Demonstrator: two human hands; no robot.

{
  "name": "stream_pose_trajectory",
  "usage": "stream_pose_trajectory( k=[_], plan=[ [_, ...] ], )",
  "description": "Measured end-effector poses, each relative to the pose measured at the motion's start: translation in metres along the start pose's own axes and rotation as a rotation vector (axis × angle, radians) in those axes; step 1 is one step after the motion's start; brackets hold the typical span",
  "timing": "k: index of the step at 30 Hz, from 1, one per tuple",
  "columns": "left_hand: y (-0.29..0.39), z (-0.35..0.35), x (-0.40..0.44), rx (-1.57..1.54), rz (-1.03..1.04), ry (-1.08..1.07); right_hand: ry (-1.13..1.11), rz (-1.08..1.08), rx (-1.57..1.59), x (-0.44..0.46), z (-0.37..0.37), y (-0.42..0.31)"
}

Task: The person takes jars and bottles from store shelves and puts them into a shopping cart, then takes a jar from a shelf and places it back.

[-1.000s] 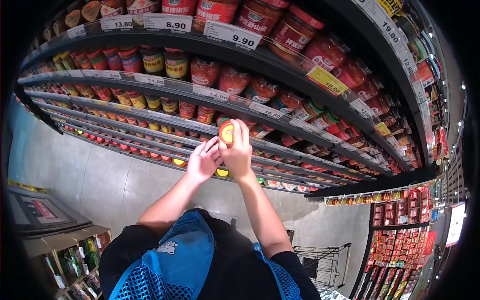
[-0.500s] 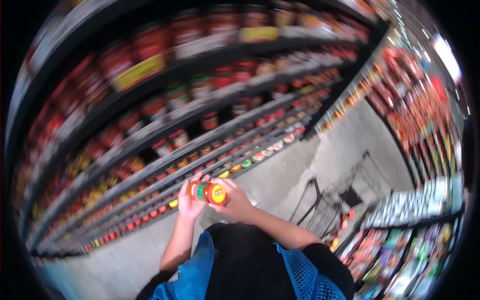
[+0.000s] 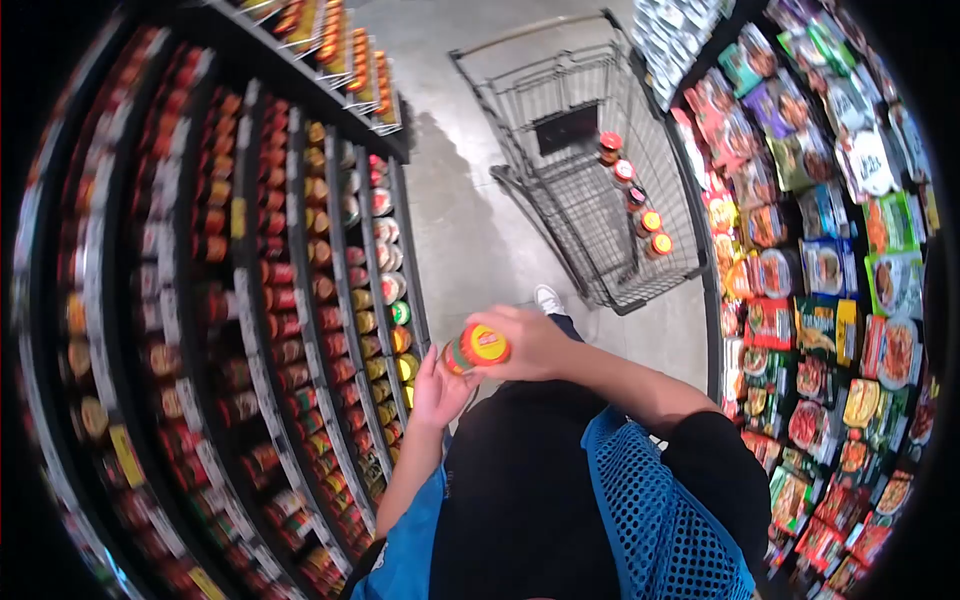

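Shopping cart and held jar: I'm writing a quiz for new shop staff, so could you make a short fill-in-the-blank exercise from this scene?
The right hand holds the jar by its lid end, while the ____ hand is at its other end.
The shopping cart contains ____ jars.
The mesh vest is ____.
The shoe is ____.

Missing words: left; five; blue; white.

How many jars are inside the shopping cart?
5, in one line in the shopping cart: a red-lidded jar nearest the dark panel, another red-lidded one, a dark-lidded one, then two yellow-lidded ones. The panel might hide more.
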State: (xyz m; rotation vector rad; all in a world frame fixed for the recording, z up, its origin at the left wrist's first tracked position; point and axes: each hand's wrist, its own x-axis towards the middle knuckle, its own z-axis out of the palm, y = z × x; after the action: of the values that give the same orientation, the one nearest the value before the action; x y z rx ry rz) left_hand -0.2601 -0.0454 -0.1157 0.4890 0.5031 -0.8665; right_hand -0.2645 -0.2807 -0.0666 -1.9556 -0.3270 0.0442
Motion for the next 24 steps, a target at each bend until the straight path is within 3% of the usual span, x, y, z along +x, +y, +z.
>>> stream_pose_trajectory(
  k=[5, 10, 13, 17, 24],
  plan=[
    [0.003, 0.084, 0.081, 0.251, -0.182, -0.019, 0.479, 0.184, -0.140, -0.029, -0.090, 0.049],
    [-0.002, 0.110, 0.123, 0.300, -0.237, -0.037, 0.811, 0.450, -0.351, -0.024, -0.149, 0.126],
    [-0.002, 0.107, 0.138, 0.327, -0.279, 0.061, 0.848, 0.477, -0.418, 0.000, -0.168, 0.208],
    [-0.001, 0.097, 0.151, 0.294, -0.264, 0.200, 0.663, 0.674, -0.467, 0.040, -0.179, 0.338],
    [-0.013, 0.040, 0.168, 0.291, -0.170, 0.412, 0.531, 0.669, -0.640, 0.101, -0.167, 0.531]
  ],
)
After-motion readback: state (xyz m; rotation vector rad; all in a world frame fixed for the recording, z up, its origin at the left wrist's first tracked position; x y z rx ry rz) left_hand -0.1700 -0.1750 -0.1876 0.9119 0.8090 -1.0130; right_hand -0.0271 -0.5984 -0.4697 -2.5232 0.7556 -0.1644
